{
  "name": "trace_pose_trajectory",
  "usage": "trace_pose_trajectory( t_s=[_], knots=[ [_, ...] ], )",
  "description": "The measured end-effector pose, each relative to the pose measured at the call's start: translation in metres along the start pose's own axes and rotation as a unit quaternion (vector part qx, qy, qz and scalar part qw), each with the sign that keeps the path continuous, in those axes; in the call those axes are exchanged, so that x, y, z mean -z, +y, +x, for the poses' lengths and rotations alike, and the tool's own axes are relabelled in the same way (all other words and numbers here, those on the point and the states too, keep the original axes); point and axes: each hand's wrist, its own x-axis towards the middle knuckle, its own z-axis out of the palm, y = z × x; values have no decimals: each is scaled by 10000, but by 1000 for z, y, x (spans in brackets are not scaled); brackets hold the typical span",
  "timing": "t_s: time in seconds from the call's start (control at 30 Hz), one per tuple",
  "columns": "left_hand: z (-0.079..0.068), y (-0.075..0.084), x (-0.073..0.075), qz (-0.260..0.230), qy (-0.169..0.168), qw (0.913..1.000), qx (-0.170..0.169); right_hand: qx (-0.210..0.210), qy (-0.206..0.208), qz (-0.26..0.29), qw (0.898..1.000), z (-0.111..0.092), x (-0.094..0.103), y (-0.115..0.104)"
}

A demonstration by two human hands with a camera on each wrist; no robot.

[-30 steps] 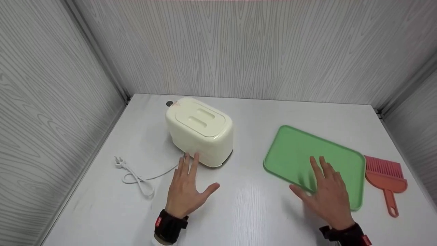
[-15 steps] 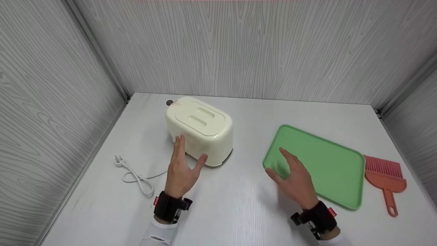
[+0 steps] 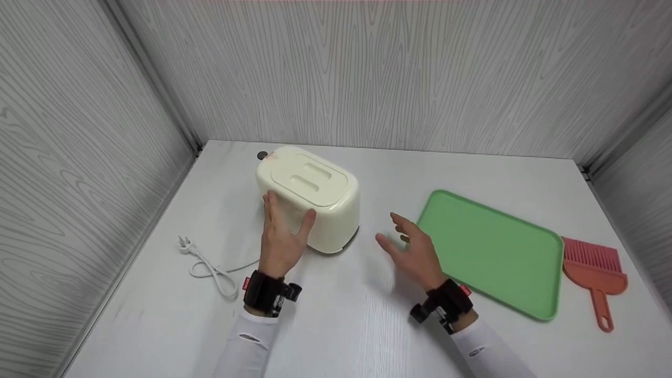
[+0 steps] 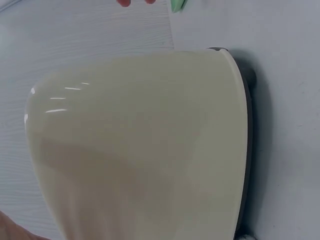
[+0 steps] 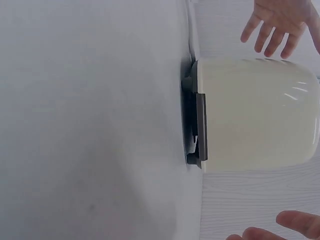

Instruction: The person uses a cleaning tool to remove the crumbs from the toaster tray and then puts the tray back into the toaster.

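Note:
A cream toaster (image 3: pixel 336 226) with a lid over its top stands upright on the table, set at an angle. My left hand (image 3: pixel 281 244) is at its near left side, fingers straight and thumb spread, overlapping the wall in the head view. The right wrist view shows that left hand (image 5: pixel 282 22) with a gap between its fingers and the toaster (image 5: pixel 255 115). To the right of the toaster, my right hand (image 3: pixel 417 257) hangs in the air with loosely bent fingers, holding nothing. The toaster's wall (image 4: pixel 145 135) fills most of the left wrist view.
A green tray (image 3: pixel 493 257) lies at the right, partly behind my right hand. Beside it lies an orange hand brush (image 3: pixel 596 278) with pink bristles. The toaster's white cord (image 3: pixel 226 286) and plug (image 3: pixel 185 245) lie at the left. Wood-grain panels (image 3: pixel 367 79) enclose the table.
Both hands have moved forward toward the toaster. The right hand has come left, off most of the tray, and its fingers have bent. The toaster stands where it was.

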Motion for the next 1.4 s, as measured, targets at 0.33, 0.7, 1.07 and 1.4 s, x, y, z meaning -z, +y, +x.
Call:
trace_pose_trajectory(
  t_s=[0.33,0.7,1.07,1.4],
  knots=[
    [18,1,-7,-277,-35,9983,516,322,-148,1039,9940,46,-38,-14],
    [23,6,-15,-286,95,9974,655,334,-450,1606,9854,65,-53,-17],
    [25,4,-8,-175,-145,9975,666,336,-363,1467,9879,55,-54,-20],
    [27,7,-4,-256,-359,9977,523,478,-96,1631,9854,35,-56,-20]
  ],
)
